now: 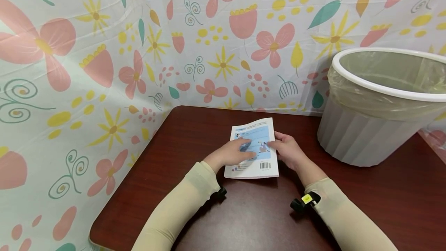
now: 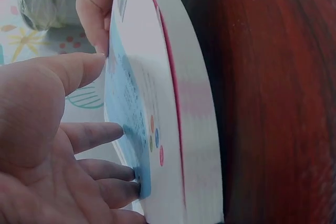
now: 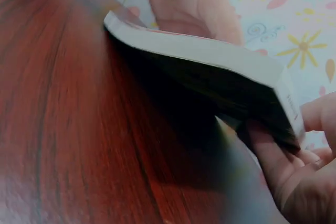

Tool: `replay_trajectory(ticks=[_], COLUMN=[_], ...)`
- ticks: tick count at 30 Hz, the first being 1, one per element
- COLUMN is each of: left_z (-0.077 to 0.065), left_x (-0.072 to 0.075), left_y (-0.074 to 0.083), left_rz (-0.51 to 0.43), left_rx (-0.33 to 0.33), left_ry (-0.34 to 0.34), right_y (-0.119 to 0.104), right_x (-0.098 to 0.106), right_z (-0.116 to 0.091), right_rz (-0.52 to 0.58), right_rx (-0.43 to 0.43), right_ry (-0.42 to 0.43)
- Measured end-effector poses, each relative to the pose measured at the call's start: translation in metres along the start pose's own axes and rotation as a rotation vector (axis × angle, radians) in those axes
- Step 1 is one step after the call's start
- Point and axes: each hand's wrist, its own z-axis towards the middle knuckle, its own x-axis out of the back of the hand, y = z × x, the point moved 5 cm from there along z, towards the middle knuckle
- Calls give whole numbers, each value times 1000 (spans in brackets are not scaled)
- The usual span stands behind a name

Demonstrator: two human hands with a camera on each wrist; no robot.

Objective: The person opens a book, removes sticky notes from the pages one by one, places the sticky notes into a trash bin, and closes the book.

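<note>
A thick paperback book (image 1: 252, 169) lies at an angle over the table, its white and blue cover with a barcode facing up. My left hand (image 1: 232, 152) rests its spread fingertips on that cover; in the left wrist view the fingers (image 2: 89, 136) are nearly straight. At the book's right edge my right hand (image 1: 290, 149) grips it, thumb on top. The right wrist view shows fingers (image 3: 268, 153) under the book and its spine side raised off the table, a dark gap beneath.
A grey bin (image 1: 359, 134) with a white rim and a plastic liner stands at the right on the dark red-brown table (image 1: 146, 189). Floral-patterned cloth (image 1: 195, 57) hangs behind and to the left. Small black devices (image 1: 301, 203) sit at both wrists.
</note>
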Motion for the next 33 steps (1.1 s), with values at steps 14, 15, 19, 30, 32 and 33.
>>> replay_trajectory(ticks=[14, 15, 19, 30, 32, 33], left_z=[-1, 0, 2, 7, 10, 13], left_x=[-4, -5, -11, -31, -35, -37], left_y=[0, 0, 2, 23, 29, 32], left_rz=[-35, -37, -36, 16, 2, -9], left_rx=[-23, -27, -58, -151, -170, -177], left_ry=[-18, -20, -31, -97, -107, -108], right_y=[9, 8, 7, -9, -17, -21], right_x=[14, 16, 26, 56, 64, 67], right_z=[-2, -3, -7, -30, -36, -38], right_rz=[-269, -285, -356, -419, -420, -420], right_rx=[-78, -76, -77, -53, -50, -46], right_ry=[-27, -29, -28, -42, -51, -57])
